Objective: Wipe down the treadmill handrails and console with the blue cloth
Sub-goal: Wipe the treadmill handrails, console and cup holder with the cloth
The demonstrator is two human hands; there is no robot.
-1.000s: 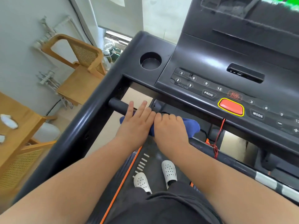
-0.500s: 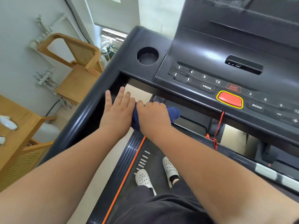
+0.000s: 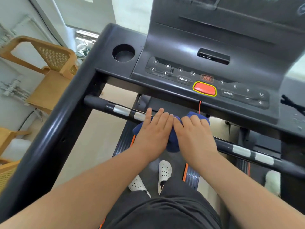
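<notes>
the blue cloth is wrapped over the middle of the front handrail, just nearer than the console, pressed flat by the left hand and gripped by the right hand, side by side and touching, likely for a firm rub.

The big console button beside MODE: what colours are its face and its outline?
Red face, yellow outline; the button shows best in the head view.

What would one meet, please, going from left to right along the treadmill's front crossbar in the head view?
Black grip end → left pair of silver plates → left hand → right hand → right pair of silver plates. The blue cloth lies under both hands, so it has no single place.
</notes>
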